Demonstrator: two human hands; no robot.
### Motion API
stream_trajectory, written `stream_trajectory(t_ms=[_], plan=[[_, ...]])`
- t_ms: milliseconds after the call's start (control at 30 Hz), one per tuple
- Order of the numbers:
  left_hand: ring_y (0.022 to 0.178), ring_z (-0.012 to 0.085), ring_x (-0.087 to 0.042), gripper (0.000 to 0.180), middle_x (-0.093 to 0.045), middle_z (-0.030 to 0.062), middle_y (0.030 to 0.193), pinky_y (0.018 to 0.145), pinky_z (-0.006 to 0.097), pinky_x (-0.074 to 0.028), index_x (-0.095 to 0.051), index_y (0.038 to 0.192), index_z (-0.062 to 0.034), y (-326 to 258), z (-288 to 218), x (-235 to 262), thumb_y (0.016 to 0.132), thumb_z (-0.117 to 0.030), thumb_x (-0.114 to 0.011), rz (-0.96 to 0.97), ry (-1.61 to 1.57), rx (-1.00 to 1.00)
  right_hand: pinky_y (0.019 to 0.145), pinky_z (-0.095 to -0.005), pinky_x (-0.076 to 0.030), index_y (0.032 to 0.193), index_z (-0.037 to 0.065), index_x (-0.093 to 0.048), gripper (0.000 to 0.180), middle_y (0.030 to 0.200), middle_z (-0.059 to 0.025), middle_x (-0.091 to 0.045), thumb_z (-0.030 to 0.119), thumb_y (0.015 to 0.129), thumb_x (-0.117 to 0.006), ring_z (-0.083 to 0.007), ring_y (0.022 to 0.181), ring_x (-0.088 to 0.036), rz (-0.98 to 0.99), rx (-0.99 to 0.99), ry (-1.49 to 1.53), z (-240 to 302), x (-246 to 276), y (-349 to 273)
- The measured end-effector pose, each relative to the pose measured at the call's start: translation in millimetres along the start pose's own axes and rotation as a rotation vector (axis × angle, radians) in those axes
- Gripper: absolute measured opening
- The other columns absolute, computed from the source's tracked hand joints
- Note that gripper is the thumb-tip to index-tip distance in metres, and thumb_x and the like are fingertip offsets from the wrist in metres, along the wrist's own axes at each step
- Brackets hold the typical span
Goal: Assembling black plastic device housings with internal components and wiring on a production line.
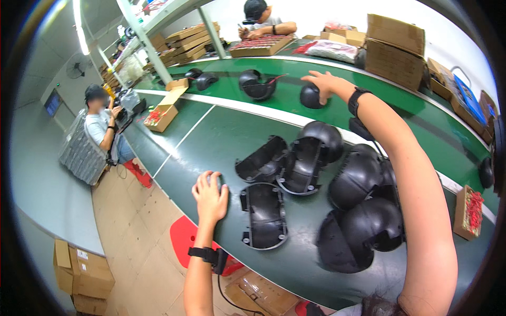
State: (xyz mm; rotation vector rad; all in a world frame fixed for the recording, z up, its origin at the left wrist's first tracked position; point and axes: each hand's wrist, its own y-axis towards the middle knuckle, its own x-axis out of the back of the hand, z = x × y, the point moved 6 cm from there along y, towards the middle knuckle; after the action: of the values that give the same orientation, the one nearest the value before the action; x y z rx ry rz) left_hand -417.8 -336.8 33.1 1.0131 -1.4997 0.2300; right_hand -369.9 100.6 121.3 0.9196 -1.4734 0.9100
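Note:
My left hand (pixel 210 199) lies on the dark green table near its front edge, fingers spread, holding nothing. Beside it is an open black plastic shell (pixel 265 216), hollow side up. My right arm stretches across to the green conveyor belt, where my right hand (pixel 326 87) is at a rounded black shell (pixel 311 96). Its fingers are stretched apart over the shell and the thumb is at its right side; firm contact cannot be made out. Between my arms lie several more black shells (pixel 356 176), some hollow side up, others dome up and overlapping.
More black shells (pixel 257 87) sit on the belt, one with a red wire. Small boxes of red parts (pixel 161 117) (pixel 468 211) stand left and right. A person (pixel 263 23) works across the belt; another (pixel 100 121) sits left. A large carton (pixel 395 50) stands behind.

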Motion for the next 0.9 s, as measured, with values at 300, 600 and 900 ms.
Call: stream_trajectory(t_ms=[300, 600, 900], plan=[[0.126, 0.0304, -0.037, 0.038, -0.044, 0.0138, 0.127, 0.105, 0.05, -0.023, -0.049, 0.12, -0.0102, 8.8, -7.8, 0.1, 0.085, -0.026, -0.054, -0.015, -0.035, -0.017, 0.095, -0.047, -0.046, 0.13, 0.024, -0.044, 0.092, 0.132, -0.0118, -0.044, 0.005, 0.05, -0.084, -0.0398, 0.117, -0.048, -0.132, 0.162, 0.119, -25.6, -9.0, -5.2], [0.124, 0.0307, -0.037, 0.037, -0.045, 0.0136, 0.124, 0.105, 0.052, -0.024, -0.052, 0.117, -0.0089, 1.5, 5.3, 3.0, 0.083, -0.024, -0.056, -0.031, -0.024, 0.029, 0.094, -0.0428, -0.045, 0.125, 0.017, -0.05, 0.084, 0.121, -0.0115, -0.055, 0.009, 0.05, -0.086, -0.0333, 0.111, -0.054, 0.073, 0.677, 0.128, 117.2, 122.8, -176.0], [0.123, 0.0305, -0.039, 0.036, -0.045, 0.0134, 0.123, 0.105, 0.052, -0.024, -0.053, 0.115, -0.0093, 6.8, 0.0, -3.0, 0.082, -0.024, -0.057, -0.063, -0.052, 0.012, 0.093, -0.0446, -0.044, 0.136, 0.019, -0.039, 0.099, 0.127, -0.0119, -0.044, 0.028, 0.051, -0.089, -0.0315, 0.117, -0.047, 0.332, 0.782, -0.088, 179.4, 72.2, -249.4]])
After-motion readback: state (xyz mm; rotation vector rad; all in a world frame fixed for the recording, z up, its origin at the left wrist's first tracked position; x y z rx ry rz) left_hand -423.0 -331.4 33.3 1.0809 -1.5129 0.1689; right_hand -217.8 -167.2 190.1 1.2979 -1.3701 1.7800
